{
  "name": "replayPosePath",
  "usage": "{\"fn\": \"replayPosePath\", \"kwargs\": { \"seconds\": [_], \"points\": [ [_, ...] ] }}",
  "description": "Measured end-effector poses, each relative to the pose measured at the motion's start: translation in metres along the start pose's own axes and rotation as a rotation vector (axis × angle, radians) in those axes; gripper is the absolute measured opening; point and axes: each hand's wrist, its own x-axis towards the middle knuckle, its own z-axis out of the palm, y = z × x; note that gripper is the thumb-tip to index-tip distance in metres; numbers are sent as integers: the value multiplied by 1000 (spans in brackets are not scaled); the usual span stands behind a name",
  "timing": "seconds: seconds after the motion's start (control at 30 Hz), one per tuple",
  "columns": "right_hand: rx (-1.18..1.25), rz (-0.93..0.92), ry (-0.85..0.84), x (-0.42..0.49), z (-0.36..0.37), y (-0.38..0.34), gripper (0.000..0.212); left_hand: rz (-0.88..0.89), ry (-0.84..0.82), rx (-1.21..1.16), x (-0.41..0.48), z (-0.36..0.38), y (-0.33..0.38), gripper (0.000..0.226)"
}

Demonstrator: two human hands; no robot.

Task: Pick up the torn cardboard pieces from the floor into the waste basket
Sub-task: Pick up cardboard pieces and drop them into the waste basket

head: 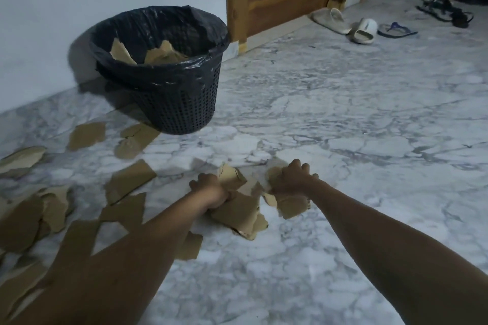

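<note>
Marble floor [343, 113], left grip [208, 188] curled round a bundle of torn cardboard pieces [237, 210], right grip [293, 177] closed on a second cardboard piece [293, 207], loose pieces [128, 179] scattered at nine o'clock, waste basket [174, 97] at eleven o'clock, cardboard seen inside, sandals [363, 30] farther off at one o'clock.

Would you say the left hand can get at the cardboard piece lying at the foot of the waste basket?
Probably not yet: the left hand grips a cardboard bundle. Only flat scraps lie between it and that piece, so emptying the grip should help.
</note>
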Motion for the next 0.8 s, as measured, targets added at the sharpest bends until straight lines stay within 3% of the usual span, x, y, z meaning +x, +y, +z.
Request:
{"fn": "replayPosePath", "kwargs": {
  "seconds": [0.07, 0.27, 0.47, 0.67, 0.73, 0.8],
  "points": [
    [-122, -71, 53, 3, 6, -3, 87, 18, 17, 59, 4, 1, 4, 80],
    [-78, -132, 127, 5, 10, -10, 89, 125, -9, -41, 8, 2, 8, 43],
    [27, -202, 176, -2, 15, -12, 83, 126, -30, -231, 0, -5, -7, 45],
    [211, -162, 149, -5, -7, -12, 53, 186, -57, -434, -14, -37, -36, 25],
    [268, -110, 152, -1, -19, -7, 57, 178, -99, -472, -20, -51, -50, 17],
    [194, -63, 128, 0, -20, -3, 70, 177, -112, -437, -25, -64, -64, 27]
  ]
}}
